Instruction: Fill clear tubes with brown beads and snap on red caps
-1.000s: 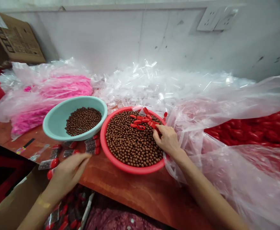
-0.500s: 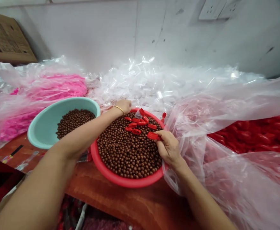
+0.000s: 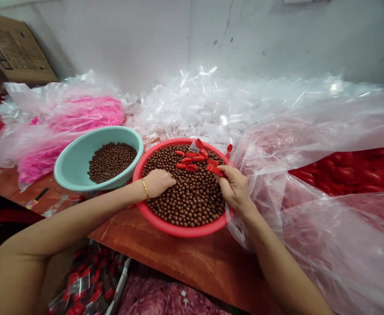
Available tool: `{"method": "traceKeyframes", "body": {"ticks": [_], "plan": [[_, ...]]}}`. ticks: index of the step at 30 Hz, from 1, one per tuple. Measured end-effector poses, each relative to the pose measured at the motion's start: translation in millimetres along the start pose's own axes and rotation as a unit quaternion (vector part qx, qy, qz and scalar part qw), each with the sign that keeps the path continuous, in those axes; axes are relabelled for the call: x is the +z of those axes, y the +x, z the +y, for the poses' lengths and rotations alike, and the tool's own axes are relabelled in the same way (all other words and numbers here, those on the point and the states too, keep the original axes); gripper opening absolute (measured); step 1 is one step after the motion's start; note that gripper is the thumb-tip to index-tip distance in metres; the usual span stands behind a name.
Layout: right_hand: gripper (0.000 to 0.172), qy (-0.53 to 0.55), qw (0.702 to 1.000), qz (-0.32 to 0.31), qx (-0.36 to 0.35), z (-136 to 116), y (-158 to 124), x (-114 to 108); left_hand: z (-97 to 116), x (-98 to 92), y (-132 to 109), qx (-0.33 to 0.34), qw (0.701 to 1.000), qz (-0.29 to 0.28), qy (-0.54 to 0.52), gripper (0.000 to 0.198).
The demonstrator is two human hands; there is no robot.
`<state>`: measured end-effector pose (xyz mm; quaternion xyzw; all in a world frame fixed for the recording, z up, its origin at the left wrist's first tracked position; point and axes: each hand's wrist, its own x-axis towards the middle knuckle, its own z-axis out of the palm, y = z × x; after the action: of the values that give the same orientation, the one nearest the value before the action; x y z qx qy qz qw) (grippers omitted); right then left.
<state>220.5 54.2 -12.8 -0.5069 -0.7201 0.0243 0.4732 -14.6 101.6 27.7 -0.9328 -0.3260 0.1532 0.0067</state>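
Note:
A red basin [image 3: 181, 232] is filled with small round brown balls [image 3: 192, 205]. Over its left side, my left hand [image 3: 159, 183], wearing a gold bangle, is closed with its fingertips down among the balls; whatever it grips is hidden. At the basin's right rim, my right hand [image 3: 234, 187] pinches a red plastic cap [image 3: 215, 169] between thumb and fingers. Several loose red caps [image 3: 192, 160] lie on top of the balls towards the back, beside a small clear container [image 3: 194, 147].
Left of the red basin stands a turquoise basin [image 3: 70, 164] with more brown balls. Clear plastic containers [image 3: 211, 100] are heaped along the wall. A plastic bag of red caps [image 3: 359, 173] lies right, a bag of pink pieces [image 3: 89, 111] left. Below the table edge is a box of filled containers [image 3: 83, 280].
My left hand has come back from the clear containers behind the basin and down into the balls. My right hand still holds the red cap. The view has shifted slightly.

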Motion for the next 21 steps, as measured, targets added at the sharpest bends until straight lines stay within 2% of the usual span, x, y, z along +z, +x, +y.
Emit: {"method": "traceKeyframes", "body": {"ticks": [3, 5, 8, 10, 13, 16, 17, 19, 21], "plan": [[0.020, 0.000, 1.000, -0.009, 0.014, 2, -1, 1, -3, 13.5, 14, -0.019, 0.980, 0.064, -0.186, 0.030], [0.021, 0.002, 1.000, -0.015, 0.020, 4, -2, 2, -6, 18.6, 17, -0.025, 0.934, 0.101, -0.341, 0.033], [0.021, 0.009, 1.000, -0.013, 0.023, 5, -3, 2, -8, 18.1, 14, -0.003, 0.813, 0.120, -0.569, 0.026], [0.021, 0.014, 1.000, -0.009, 0.013, 5, -3, 2, -7, 13.8, 7, 0.013, 0.726, 0.135, -0.674, 0.026], [0.023, 0.016, 1.000, -0.013, -0.008, 2, -2, 0, 1, 8.7, -6, 0.005, 0.628, 0.160, -0.761, 0.029], [0.029, -0.009, 1.000, -0.017, -0.010, -4, 1, -1, 14, 11.1, -18, -0.019, 0.529, 0.150, -0.835, 0.033], [0.031, -0.024, 0.999, -0.021, -0.007, -7, 2, -1, 18, 13.1, -22, -0.028, 0.504, 0.149, -0.850, 0.034], [0.033, -0.047, 0.998, -0.033, 0.005, -15, 3, 0, 25, 17.2, -28, -0.044, 0.483, 0.159, -0.860, 0.035], [0.033, -0.040, 0.997, -0.053, 0.025, -27, 4, 1, 31, 19.8, -33, -0.053, 0.489, 0.176, -0.853, 0.035]]}}
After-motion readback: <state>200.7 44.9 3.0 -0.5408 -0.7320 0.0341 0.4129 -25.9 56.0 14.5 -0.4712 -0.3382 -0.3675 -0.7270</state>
